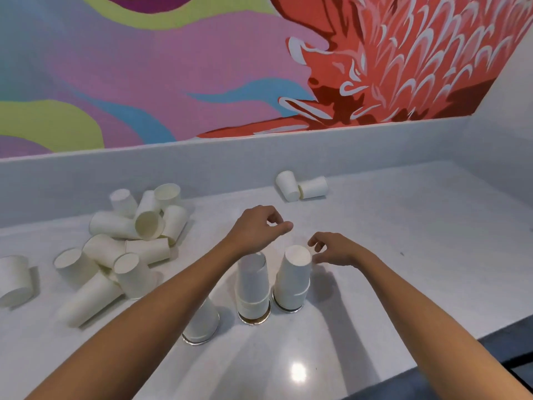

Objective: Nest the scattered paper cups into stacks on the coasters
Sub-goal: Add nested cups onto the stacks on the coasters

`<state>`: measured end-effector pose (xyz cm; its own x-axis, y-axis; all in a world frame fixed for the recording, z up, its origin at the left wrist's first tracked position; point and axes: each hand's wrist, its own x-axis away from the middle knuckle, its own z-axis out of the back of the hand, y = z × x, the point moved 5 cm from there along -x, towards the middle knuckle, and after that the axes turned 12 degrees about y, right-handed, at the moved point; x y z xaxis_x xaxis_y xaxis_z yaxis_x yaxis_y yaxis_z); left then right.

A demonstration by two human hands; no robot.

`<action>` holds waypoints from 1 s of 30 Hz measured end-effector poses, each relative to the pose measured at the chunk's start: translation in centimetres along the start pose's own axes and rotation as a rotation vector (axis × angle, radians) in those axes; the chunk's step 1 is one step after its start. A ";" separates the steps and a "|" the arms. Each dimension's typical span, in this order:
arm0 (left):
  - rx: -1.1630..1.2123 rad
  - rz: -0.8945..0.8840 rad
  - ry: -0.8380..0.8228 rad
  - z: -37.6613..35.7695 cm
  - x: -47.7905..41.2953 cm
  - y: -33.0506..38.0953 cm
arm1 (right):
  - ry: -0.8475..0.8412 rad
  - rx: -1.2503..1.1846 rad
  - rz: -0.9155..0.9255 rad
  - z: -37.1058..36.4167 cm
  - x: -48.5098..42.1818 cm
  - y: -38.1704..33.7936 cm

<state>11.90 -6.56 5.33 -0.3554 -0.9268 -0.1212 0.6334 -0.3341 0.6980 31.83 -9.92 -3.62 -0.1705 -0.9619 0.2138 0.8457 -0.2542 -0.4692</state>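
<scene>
Three upside-down stacks of white paper cups stand on round coasters near the front: a left stack (203,324) partly hidden by my left forearm, a middle stack (252,287), and a right stack (292,280). My left hand (258,228) hovers above and behind the middle stack, fingers loosely curled, holding nothing. Just to the right of the right stack's top, my right hand (336,249) is open and empty. A pile of several loose cups (129,241) lies at the left. Two cups (301,186) lie on their sides at the back.
A single cup (14,280) lies at the far left edge. The white counter (403,241) has a raised back ledge (202,166) under a colourful mural. The counter's front edge runs along the lower right, with dark floor (516,342) beyond it.
</scene>
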 end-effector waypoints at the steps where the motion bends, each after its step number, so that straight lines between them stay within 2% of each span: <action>1: 0.041 0.043 0.014 0.3 -0.6 -0.6 | 0.001 0.001 0.007 0.2 -0.8 -0.1; 7: 0.411 0.367 0.052 0.4 -4.4 -5.7 | 0.027 0.004 0.028 0.4 -6.5 -0.9; 12: 0.525 0.607 0.089 -1.0 -7.3 -11.1 | 0.218 0.031 0.019 1.2 -12.9 -1.8; 13: 0.458 0.612 0.113 -1.2 -8.0 -12.4 | 0.267 0.069 0.016 1.3 -14.5 -2.2; 14: 0.284 0.563 0.132 -1.2 -8.7 -13.5 | 0.320 0.111 0.010 1.4 -16.1 -2.5; 16: -0.222 0.349 0.083 -1.3 -9.9 -14.7 | 0.428 0.188 -0.018 1.7 -18.8 -3.5; 18: -0.524 0.178 -0.013 -2.0 -10.7 -15.7 | 0.513 0.291 -0.068 1.8 -21.2 -4.2; 23: -0.633 0.198 -0.217 -4.7 -10.9 -18.9 | 0.532 0.399 -0.192 1.1 -25.9 -3.8; 27: -0.630 0.205 -0.235 -5.4 -10.8 -19.8 | 0.506 0.483 -0.148 0.1 -27.6 -3.7; 30: -0.619 0.200 -0.213 -5.5 -10.6 -20.1 | 0.484 0.424 -0.138 -0.3 -27.7 -4.2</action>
<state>6.73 8.99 -11.26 -0.2786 -0.9480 0.1541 0.9546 -0.2556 0.1531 32.89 17.73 -7.81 -0.4161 -0.8852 -0.2082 0.9089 -0.4119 -0.0654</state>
